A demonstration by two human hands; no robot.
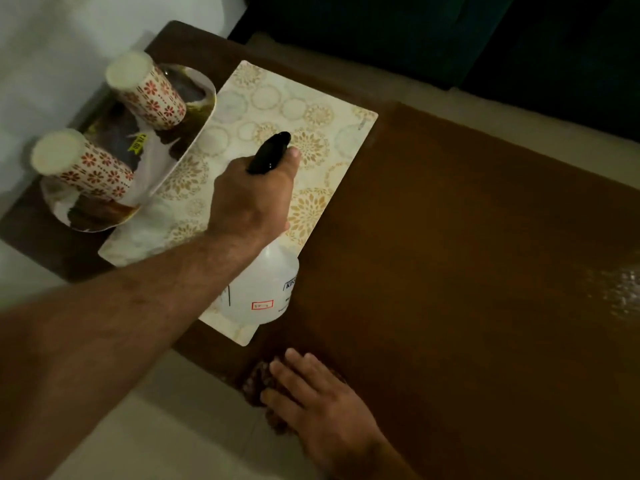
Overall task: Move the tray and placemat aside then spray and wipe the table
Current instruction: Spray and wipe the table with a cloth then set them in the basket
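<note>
My left hand (252, 195) grips the black trigger head of a clear spray bottle (265, 292), held above the near right edge of the cream patterned placemat (322, 133). The placemat lies on the left part of the brown table (467, 237). A printed tray (194, 140) sits at the table's far left, partly over the placemat, carrying two upright patterned cups (149, 91) (83, 164). At the table's near edge my right hand (311, 403) lies flat on a dark brown cloth (259, 379). A wet sheen (620, 292) shows on the table's right side.
A pale wall runs along the left behind the tray. Light floor tiles show below the table's near edge. Dark furniture fills the upper right, beyond a pale strip along the table's far side.
</note>
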